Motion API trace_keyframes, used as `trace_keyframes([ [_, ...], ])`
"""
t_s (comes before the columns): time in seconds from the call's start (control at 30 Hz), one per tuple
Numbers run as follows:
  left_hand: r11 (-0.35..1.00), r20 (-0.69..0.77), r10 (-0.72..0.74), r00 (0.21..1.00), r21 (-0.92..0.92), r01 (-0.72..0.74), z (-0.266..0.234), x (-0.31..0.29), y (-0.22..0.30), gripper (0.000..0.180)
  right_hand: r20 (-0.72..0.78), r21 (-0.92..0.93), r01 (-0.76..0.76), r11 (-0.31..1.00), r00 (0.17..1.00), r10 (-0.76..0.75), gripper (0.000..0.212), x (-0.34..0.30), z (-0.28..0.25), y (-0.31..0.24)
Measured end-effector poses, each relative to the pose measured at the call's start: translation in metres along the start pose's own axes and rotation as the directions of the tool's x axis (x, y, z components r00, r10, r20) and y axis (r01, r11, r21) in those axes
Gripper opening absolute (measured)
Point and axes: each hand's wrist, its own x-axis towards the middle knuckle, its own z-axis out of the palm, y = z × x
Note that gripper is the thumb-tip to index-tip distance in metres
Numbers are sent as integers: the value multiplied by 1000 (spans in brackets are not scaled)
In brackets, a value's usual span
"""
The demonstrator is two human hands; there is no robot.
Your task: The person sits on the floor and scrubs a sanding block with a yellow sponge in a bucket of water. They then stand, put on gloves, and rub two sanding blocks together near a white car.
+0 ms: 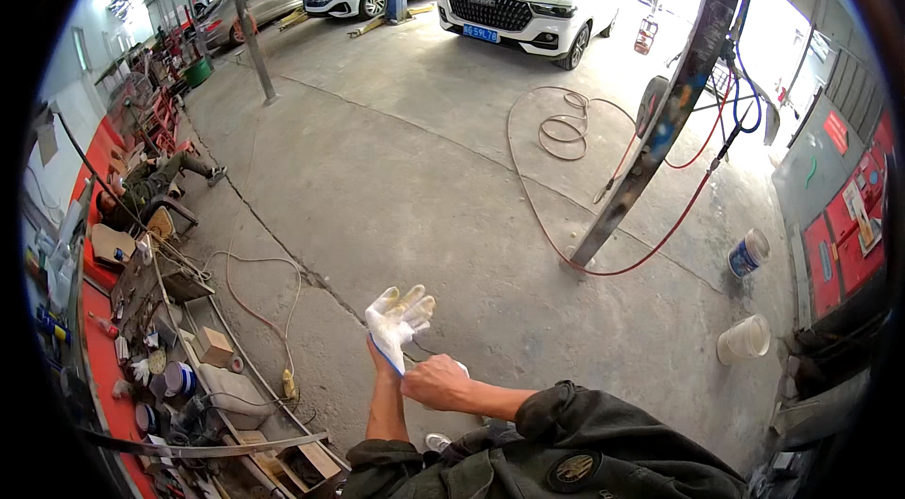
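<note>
My left hand [400,314] is raised with its fingers spread, wearing a white work glove [388,334] with yellowish fingertips and a blue-edged cuff. Bare and closed, my right hand [439,382] pinches that cuff at the left wrist. A small white patch shows just past my right knuckles; I cannot tell what it is. Both forearms come out of dark rolled sleeves, and below them a pale shoe [437,442] shows on the concrete floor [396,188].
A cluttered workbench [236,395] with cans and boxes runs along the left. Beyond it a person [170,183] reclines. A steel post [650,141] with a red hose [660,249] stands right, near two buckets [745,339]. White cars [523,4] are parked at the back.
</note>
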Motion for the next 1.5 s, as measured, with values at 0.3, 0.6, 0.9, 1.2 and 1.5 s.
trace_keyframes([
  [0.3,620,293,-340,893,-644,448,-24,39,-3,46,0,-51,53,997,999,-54,18,8,7,-3],
  [0.6,851,57,64,996,-525,-25,8,22,10,45,-24,-37,173,984,984,-174,25,5,3,-1],
  [0.9,531,256,42,966,-824,195,34,13,50,51,-10,-3,225,974,974,-225,23,-2,-2,2],
  [1.2,403,16,207,978,-912,-70,60,-3,85,44,-81,118,223,968,973,-215,25,-12,-31,-5],
  [1.5,273,673,247,697,-738,617,54,-36,63,81,153,963,-157,218,988,37,29,-26,-55,36],
])
